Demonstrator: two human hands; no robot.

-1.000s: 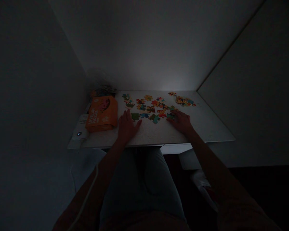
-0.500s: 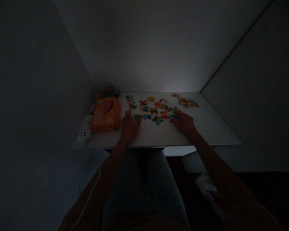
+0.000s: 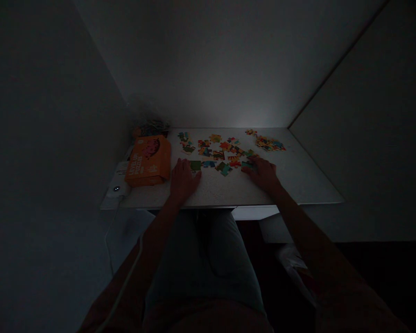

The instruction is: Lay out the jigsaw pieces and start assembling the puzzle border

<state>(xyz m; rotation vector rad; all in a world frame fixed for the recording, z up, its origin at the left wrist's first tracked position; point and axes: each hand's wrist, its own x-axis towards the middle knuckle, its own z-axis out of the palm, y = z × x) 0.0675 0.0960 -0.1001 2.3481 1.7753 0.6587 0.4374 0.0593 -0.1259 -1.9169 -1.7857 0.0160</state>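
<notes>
My left hand [image 3: 184, 180] rests on the table beside a green puzzle piece [image 3: 195, 165]. Its fingers are stretched forward and the thumb is spread apart, near the piece's lower edge. My right hand [image 3: 264, 174] has thumb and forefinger about a teal-green puzzle piece [image 3: 247, 164], which lies flat and is partly covered. Just beyond its fingers is another green piece [image 3: 251, 153]. Between the hands lie a blue piece [image 3: 209, 164], a green-and-teal piece [image 3: 223, 169] and a red one [image 3: 235, 164]. Dim light blurs their pictures.
An orange puzzle box [image 3: 149, 162] lies at the table's left, beside a white device [image 3: 118, 187] with a small light and cable. More loose pieces [image 3: 218, 155] are spread behind the hands. A heap of pieces [image 3: 270, 143] sits at the back right. Walls enclose the table [image 3: 308, 185].
The whole view has shifted slightly, so everything sits a little higher. My left forefinger has drawn back a bit toward the other fingers. My right hand stays at the teal-green piece.
</notes>
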